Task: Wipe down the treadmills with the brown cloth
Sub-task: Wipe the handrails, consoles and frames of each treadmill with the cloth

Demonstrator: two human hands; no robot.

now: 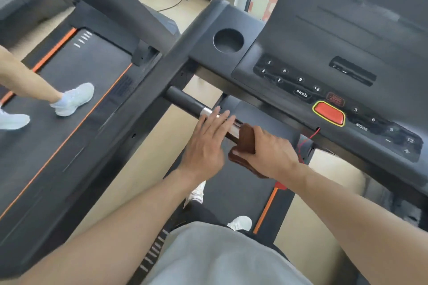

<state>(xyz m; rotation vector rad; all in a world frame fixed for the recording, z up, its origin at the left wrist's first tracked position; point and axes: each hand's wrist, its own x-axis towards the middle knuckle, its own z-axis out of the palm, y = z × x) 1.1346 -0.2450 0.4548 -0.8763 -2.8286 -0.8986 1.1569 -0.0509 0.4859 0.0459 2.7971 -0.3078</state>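
Brown cloth point(245, 143) wrapped over the handlebar point(185, 102), clutched there by the right hand point(268, 152), fingers curled round it; bar running up-left from the grip toward the side rail point(143, 90), unwiped length on that side; left hand point(206, 141) nearer, fingers straight, resting flat on the silver sensor; bar beneath both hands hidden; console point(324, 90) blurred.

Head view — steeply downward, close above treadmill point(301, 58)
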